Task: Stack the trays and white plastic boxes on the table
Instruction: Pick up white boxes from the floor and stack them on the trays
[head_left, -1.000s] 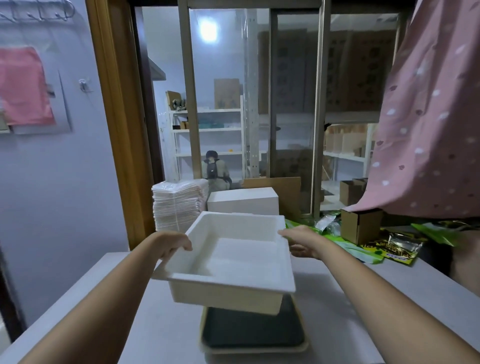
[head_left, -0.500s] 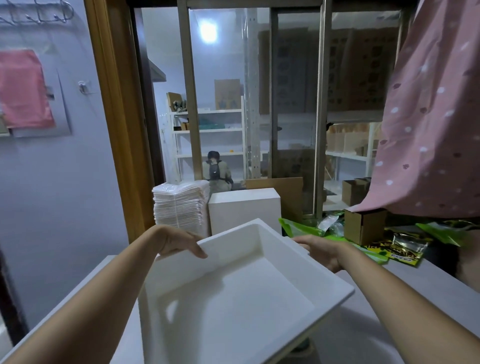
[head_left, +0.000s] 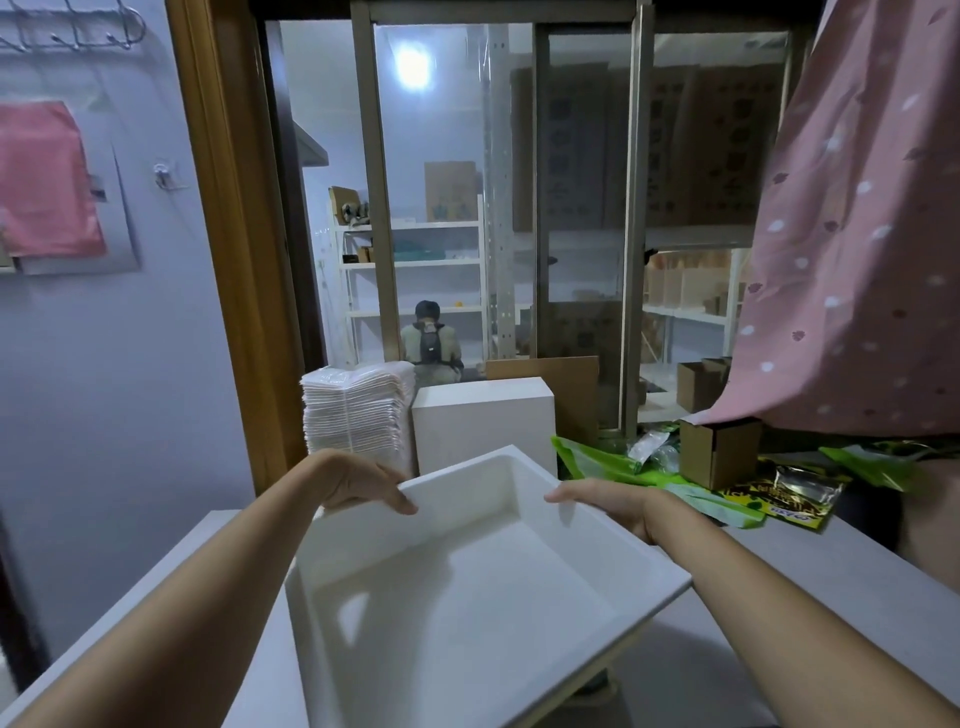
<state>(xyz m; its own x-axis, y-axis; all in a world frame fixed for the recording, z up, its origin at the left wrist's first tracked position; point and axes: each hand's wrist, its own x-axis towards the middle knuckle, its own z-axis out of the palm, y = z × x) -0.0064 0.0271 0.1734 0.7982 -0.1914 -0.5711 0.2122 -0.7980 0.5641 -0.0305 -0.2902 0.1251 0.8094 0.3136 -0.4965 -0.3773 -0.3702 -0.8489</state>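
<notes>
White box (head_left: 467, 597) before stacked trays (head_left: 358, 410)

- We see a pale grey bench (head_left: 779, 582) running from the near edge to the window at the far edge.
- At its far edge, towards the left, stands a stack of thin white trays (head_left: 358, 415), with a closed white box (head_left: 483, 423) just beside it.
- Towards the far right corner lie green packets (head_left: 597, 460), a small cardboard box (head_left: 719, 452) and a yellow-and-black pouch (head_left: 779, 493).
</notes>
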